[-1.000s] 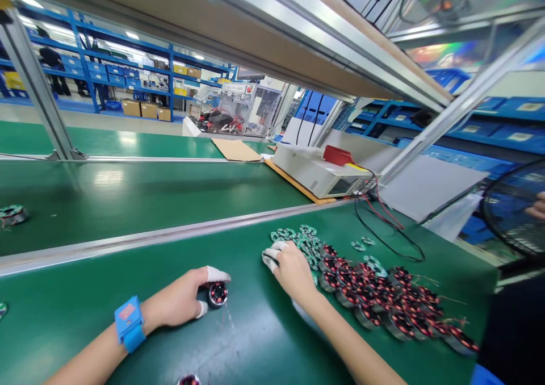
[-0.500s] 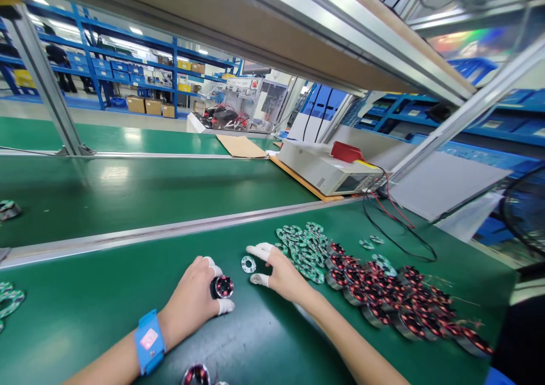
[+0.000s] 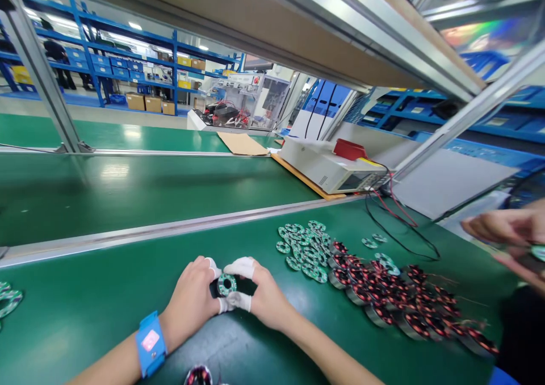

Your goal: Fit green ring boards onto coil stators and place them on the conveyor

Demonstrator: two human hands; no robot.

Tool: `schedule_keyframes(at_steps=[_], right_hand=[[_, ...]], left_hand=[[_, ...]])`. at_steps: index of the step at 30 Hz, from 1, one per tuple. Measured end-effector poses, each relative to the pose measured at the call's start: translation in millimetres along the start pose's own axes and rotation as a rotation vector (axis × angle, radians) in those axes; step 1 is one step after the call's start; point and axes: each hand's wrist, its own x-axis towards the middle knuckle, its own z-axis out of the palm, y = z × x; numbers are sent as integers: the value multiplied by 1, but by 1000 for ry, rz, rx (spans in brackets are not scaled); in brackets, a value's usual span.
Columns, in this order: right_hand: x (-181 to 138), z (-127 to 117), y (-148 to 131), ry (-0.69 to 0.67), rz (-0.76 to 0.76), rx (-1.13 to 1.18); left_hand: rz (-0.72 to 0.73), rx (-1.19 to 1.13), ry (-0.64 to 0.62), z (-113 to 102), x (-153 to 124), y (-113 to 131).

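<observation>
**Green ring board (image 3: 226,284) carried onto the stator (image 3: 216,288)**

Off the belt (image 3: 106,294), the right hand (image 3: 264,297) has brought it to lower centre, where the left hand (image 3: 191,300) grips the stator. Both hands' capped fingertips pinch the pair. Seating is hidden. Heaps of loose boards (image 3: 304,247) and wound stators (image 3: 395,301) remain at right; a co-worker's hand (image 3: 506,229) is blurred.

Bench mat (image 3: 106,300) is showing smooth, semi-gloss finish; rail (image 3: 128,238) is gleaming as bare metal; circuit disc (image 3: 226,284) is looking smooth.

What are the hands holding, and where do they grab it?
The left hand and right hand together pinch a small green-topped round part by its outer edge.
</observation>
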Motion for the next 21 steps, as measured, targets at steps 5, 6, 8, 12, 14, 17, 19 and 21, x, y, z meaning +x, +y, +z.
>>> schedule_keyframes(at_steps=[5, 6, 8, 12, 14, 17, 19, 21], right_hand=[[-7, 3, 0, 18, -13, -182], [-8, 3, 0, 23, -17, -219], [-10, 4, -1, 38, -34, -295], [-11, 8, -1, 53, -37, -411], [-11, 9, -1, 42, -19, -460], [-12, 10, -5, 38, 3, -501], [-11, 11, -9, 23, -13, -475], [-9, 12, -12, -43, -56, -443]], left_hand=[[-3, 13, -6, 0, -1, 1], [-1, 14, -8, 0, -1, 1], [2, 17, -7, 0, -2, 0], [4, 21, -8, 1, -2, -1], [10, 34, -15, 1, -1, -1], [49, 60, -11, 2, -1, -3], [100, 47, 5, 7, -3, -11], [146, 14, 49, 16, -4, -27]])
